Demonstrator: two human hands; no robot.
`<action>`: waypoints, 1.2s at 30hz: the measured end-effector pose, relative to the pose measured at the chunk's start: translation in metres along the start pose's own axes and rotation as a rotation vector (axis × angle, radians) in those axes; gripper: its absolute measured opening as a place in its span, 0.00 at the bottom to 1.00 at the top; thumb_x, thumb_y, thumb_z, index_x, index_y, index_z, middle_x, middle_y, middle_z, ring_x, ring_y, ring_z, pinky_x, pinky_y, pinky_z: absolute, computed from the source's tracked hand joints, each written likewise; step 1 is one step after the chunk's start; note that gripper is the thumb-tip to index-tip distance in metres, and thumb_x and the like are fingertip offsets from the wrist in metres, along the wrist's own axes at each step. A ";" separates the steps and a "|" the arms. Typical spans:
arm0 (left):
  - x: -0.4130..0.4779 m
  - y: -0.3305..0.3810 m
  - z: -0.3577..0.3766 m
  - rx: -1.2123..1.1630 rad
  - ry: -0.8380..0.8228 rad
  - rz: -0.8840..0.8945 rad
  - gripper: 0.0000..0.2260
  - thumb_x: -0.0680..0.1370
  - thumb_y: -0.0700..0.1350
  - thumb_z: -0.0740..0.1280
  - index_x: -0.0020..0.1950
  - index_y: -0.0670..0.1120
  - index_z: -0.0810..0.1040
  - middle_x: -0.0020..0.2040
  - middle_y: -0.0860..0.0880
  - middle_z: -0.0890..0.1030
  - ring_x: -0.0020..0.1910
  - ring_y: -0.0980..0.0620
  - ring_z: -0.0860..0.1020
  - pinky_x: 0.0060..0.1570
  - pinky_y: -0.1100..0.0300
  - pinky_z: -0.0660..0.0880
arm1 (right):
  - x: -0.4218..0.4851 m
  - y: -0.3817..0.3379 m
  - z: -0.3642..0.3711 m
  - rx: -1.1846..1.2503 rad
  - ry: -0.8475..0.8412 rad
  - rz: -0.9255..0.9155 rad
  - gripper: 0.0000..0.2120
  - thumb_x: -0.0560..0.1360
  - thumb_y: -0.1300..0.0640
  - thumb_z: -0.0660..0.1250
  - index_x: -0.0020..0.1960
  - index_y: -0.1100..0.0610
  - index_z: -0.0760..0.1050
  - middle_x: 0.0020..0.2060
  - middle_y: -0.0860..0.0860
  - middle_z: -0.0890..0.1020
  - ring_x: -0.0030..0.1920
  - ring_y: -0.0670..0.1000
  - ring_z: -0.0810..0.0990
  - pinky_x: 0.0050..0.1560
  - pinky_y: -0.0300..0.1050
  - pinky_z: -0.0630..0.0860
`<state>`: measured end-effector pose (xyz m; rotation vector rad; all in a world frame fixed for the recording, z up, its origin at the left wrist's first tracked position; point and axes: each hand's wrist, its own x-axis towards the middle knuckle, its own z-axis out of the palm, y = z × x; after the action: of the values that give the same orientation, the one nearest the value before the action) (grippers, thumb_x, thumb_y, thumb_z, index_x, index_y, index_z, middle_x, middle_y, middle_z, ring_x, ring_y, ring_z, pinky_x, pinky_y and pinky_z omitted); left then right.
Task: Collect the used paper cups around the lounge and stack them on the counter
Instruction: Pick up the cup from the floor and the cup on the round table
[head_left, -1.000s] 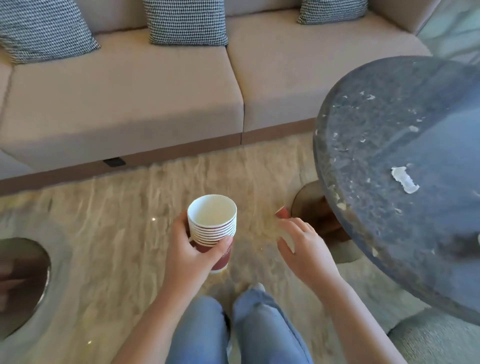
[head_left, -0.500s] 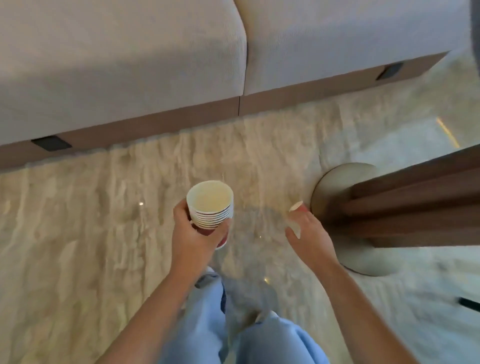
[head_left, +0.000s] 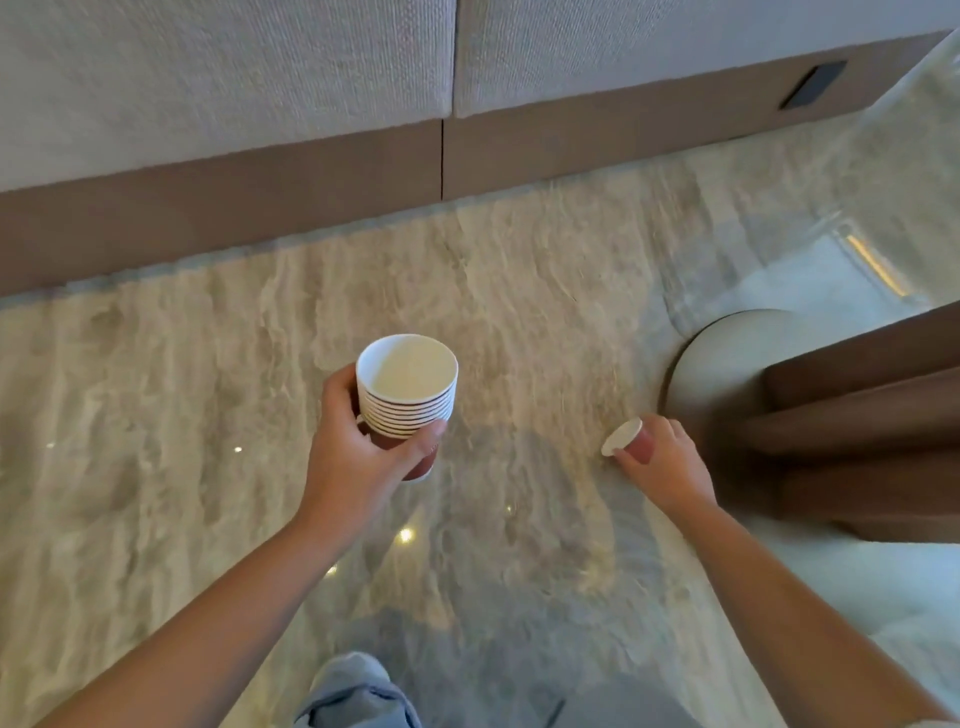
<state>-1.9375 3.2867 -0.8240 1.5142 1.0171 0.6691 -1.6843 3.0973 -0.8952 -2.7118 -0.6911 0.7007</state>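
My left hand (head_left: 358, 462) grips a stack of several nested paper cups (head_left: 406, 392), white inside with dark red walls, held upright above the rug. Low down to the right, my right hand (head_left: 662, 465) curls its fingers round a single red paper cup (head_left: 631, 441) lying on its side on the rug, its white bottom facing left. That cup lies close beside the round base of the table.
A beige shaggy rug (head_left: 260, 415) covers the floor. The sofa's brown plinth (head_left: 260, 208) and pale cushions run along the top. The table's round pale base (head_left: 722, 364) and brown wooden leg (head_left: 872, 431) stand at the right. My jeans-clad knees (head_left: 358, 696) show at the bottom.
The view dropped from the tabletop to under the table. My right hand reached down and took hold of the fallen red cup by the table base. The left hand kept the stack steady.
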 end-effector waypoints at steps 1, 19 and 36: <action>0.002 -0.010 0.004 -0.001 -0.006 0.010 0.29 0.58 0.55 0.79 0.53 0.64 0.67 0.50 0.70 0.74 0.49 0.72 0.76 0.35 0.78 0.72 | 0.009 0.008 0.007 0.007 0.000 0.015 0.28 0.69 0.47 0.70 0.65 0.54 0.66 0.62 0.53 0.72 0.57 0.53 0.73 0.55 0.50 0.72; 0.008 -0.069 0.021 0.055 0.017 -0.073 0.34 0.58 0.54 0.78 0.60 0.55 0.66 0.54 0.62 0.74 0.52 0.70 0.74 0.45 0.70 0.72 | 0.054 0.051 0.067 0.049 -0.079 0.092 0.43 0.61 0.44 0.76 0.69 0.53 0.59 0.65 0.53 0.69 0.62 0.56 0.70 0.60 0.56 0.72; 0.015 -0.014 0.008 0.074 0.012 -0.031 0.36 0.57 0.59 0.79 0.58 0.58 0.65 0.52 0.64 0.74 0.49 0.73 0.74 0.43 0.69 0.70 | 0.034 -0.036 0.012 0.340 0.037 -0.098 0.37 0.63 0.46 0.75 0.66 0.50 0.62 0.58 0.48 0.71 0.52 0.47 0.69 0.31 0.29 0.69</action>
<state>-1.9267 3.2960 -0.8412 1.5569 1.0833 0.6254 -1.6780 3.1466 -0.9062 -2.3595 -0.6278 0.6740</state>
